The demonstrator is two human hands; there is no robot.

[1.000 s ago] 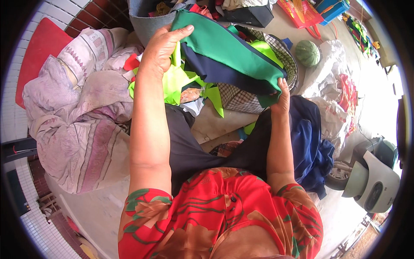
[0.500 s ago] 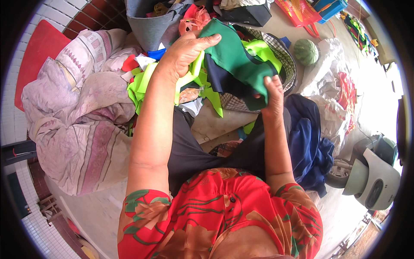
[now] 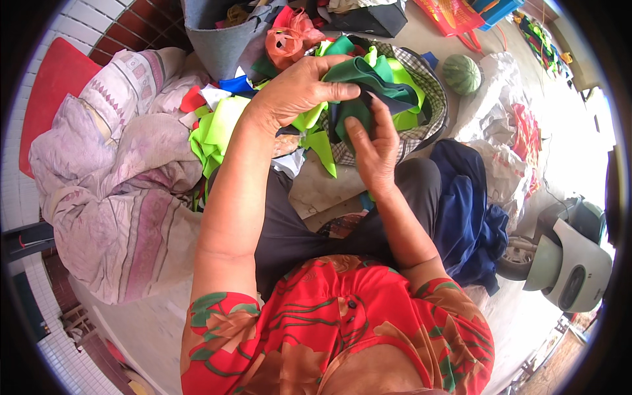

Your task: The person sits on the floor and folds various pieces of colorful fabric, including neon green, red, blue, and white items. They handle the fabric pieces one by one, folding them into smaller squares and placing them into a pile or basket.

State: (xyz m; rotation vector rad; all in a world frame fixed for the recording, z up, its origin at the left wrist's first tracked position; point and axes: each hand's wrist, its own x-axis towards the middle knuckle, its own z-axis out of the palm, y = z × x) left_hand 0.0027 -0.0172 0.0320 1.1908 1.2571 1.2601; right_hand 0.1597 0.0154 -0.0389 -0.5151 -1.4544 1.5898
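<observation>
Between my hands is a bunched piece of green and dark navy fabric [image 3: 378,82]. My left hand [image 3: 299,92] is closed on its left side, the thumb lying over the cloth. Lower down, my right hand [image 3: 375,141] grips the near folds between thumb and fingers. Behind the fabric stands a checked cloth bag [image 3: 432,99] with neon yellow-green pieces inside it. More neon yellow-green scraps [image 3: 220,130] lie left of my left forearm, beside small red, white and blue pieces.
A pale patterned quilt [image 3: 131,197] is heaped at the left. Beyond my hands are a grey felt bin [image 3: 220,46] and a crumpled red plastic bag [image 3: 291,38]. To the right are a watermelon [image 3: 462,74], navy cloth [image 3: 464,217], white plastic sacking [image 3: 498,99] and a grey-white machine [image 3: 573,263].
My right hand has moved left and inward, toward my left hand. The green fabric, stretched out between them before, is now gathered and folded.
</observation>
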